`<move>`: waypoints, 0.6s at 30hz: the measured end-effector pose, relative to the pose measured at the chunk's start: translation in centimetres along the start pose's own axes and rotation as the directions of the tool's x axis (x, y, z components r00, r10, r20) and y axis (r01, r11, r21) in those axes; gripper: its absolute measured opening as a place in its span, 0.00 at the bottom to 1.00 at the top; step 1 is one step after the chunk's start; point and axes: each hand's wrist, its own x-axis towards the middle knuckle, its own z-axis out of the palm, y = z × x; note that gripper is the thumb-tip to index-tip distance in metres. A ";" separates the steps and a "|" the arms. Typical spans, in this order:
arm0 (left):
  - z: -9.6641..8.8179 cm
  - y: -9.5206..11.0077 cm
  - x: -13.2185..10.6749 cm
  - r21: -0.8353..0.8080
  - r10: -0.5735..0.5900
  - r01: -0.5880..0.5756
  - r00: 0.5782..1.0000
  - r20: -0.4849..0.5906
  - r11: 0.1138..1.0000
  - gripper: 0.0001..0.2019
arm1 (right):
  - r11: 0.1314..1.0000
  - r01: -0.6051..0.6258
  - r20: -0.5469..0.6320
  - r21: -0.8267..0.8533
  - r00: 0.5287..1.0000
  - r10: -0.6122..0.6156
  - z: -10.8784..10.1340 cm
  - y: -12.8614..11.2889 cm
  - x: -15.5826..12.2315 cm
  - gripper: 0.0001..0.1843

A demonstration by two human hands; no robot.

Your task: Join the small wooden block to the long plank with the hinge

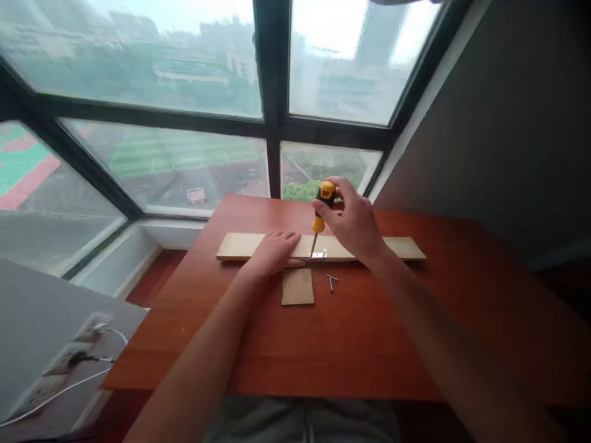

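Head view: the right hand (354,216) grips a screwdriver (318,224), fingers closed round its yellow-and-black handle. The left hand (273,251) rests palm-down on the long board (404,247), not gripping. Driver tip is at the small metal plate (316,255) by the board's near edge. Progress, judged: fastening partway; one screw (325,251) apparently stands in the plate, two loose screws (331,279) remain on the table (369,363). No writing or brand legible.
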 end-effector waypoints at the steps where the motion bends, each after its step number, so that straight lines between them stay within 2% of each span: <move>1: 0.0 0.1 -0.1 -0.003 0.006 -0.006 1.000 0.001 1.000 0.32 | 1.000 -0.001 0.001 -0.002 1.000 0.001 -0.1 0.1 0.0 0.18; 12: -0.2 0.3 -0.4 -0.009 -0.012 0.012 1.000 0.004 1.000 0.33 | 0.999 0.021 -0.079 0.024 0.997 -0.019 -1.4 -0.8 1.3 0.16; 18: 0.0 0.3 -0.5 -0.010 -0.006 0.005 1.000 -0.016 1.000 0.33 | 1.000 -0.013 -0.079 0.029 0.997 0.015 -3.4 0.9 0.8 0.15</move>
